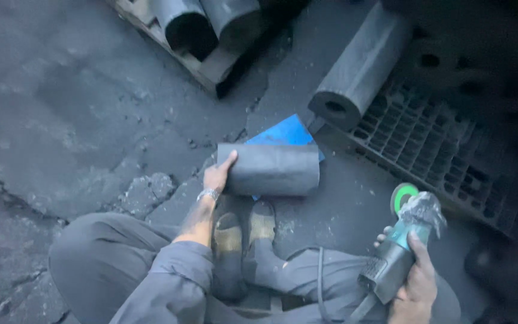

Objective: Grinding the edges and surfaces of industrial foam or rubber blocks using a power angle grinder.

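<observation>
Grey cylinder point(269, 169), left hand point(217, 177), grinder point(398, 252)

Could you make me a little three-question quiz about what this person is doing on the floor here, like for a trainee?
1. True or false: the left hand rests on the end of the dark cylinder.
2. What does the right hand hold? A) hammer B) grinder C) brush
3. What colour is the sheet under the cylinder?

Key: 1 true; 2 B; 3 blue.
</observation>
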